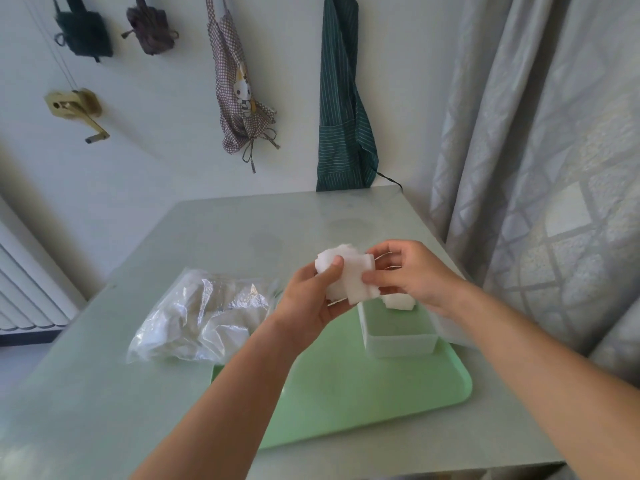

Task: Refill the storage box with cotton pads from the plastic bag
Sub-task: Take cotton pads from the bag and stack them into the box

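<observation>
Pale table (104,393), aprons on wall. Both hands, left hand (311,296) and right hand (412,271), pinch cotton pads (349,275) above storage box (398,341) on green tray (363,393). Few pads inside (mostly empty). Plastic bag (204,313) left, plenty remaining.

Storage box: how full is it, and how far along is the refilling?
Early on. Done: a few pads lie at the far end of the storage box; most of its floor is bare. In hand: the left hand and right hand together hold a stack of cotton pads in the air. Left: placing that stack, then more from the plastic bag, which seems to hold white pads.
</observation>
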`<state>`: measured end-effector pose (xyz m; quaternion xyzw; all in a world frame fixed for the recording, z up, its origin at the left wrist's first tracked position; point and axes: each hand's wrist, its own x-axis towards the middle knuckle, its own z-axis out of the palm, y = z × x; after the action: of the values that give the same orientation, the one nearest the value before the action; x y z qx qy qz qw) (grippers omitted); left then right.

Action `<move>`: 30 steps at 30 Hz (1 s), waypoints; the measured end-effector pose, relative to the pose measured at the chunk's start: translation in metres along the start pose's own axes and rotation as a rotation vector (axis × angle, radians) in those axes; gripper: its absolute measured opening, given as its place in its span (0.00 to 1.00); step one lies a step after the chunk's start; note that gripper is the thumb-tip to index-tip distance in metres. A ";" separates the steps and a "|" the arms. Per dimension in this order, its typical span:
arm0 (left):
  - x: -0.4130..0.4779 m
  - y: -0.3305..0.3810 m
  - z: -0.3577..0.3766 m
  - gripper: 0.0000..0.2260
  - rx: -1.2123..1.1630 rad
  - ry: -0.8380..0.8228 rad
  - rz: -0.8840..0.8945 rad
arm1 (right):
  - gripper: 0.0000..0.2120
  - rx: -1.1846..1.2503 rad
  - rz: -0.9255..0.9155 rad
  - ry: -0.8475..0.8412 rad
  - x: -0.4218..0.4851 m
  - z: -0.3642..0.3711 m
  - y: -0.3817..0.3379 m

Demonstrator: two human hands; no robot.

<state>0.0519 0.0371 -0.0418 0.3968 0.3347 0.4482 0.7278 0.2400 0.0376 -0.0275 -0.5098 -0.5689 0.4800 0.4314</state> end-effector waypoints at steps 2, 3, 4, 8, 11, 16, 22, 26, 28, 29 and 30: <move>-0.004 0.002 -0.001 0.13 -0.078 0.013 -0.022 | 0.14 0.026 -0.008 -0.011 -0.001 -0.001 0.000; -0.005 0.004 -0.002 0.13 -0.103 0.024 -0.023 | 0.12 0.041 -0.010 -0.021 -0.001 -0.002 -0.001; -0.005 0.003 -0.003 0.12 -0.112 0.040 -0.020 | 0.10 0.059 -0.005 -0.033 -0.001 -0.004 -0.002; 0.000 0.002 -0.010 0.12 -0.047 0.153 -0.036 | 0.06 -0.051 0.036 0.042 0.008 -0.029 0.002; 0.005 -0.006 -0.012 0.18 0.015 0.211 -0.092 | 0.07 -0.447 0.069 0.109 0.022 -0.048 0.016; 0.019 -0.021 -0.013 0.17 0.065 0.269 -0.119 | 0.04 -0.910 0.094 0.025 0.040 -0.050 0.033; 0.025 -0.024 -0.014 0.15 0.110 0.251 -0.117 | 0.10 -1.228 0.091 -0.013 0.055 -0.047 0.041; 0.027 -0.024 -0.016 0.21 0.138 0.227 -0.119 | 0.11 -1.400 0.066 0.058 0.056 -0.043 0.043; 0.027 -0.023 -0.016 0.20 0.158 0.207 -0.115 | 0.10 -1.440 0.067 0.062 0.053 -0.040 0.041; 0.026 -0.023 -0.016 0.19 0.168 0.195 -0.109 | 0.10 -1.453 0.064 0.060 0.052 -0.039 0.040; 0.025 -0.022 -0.016 0.17 0.175 0.186 -0.101 | 0.10 -1.481 0.050 0.062 0.051 -0.038 0.039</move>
<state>0.0565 0.0580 -0.0717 0.3981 0.4579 0.4148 0.6781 0.2787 0.0929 -0.0596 -0.6934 -0.7194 -0.0343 -0.0209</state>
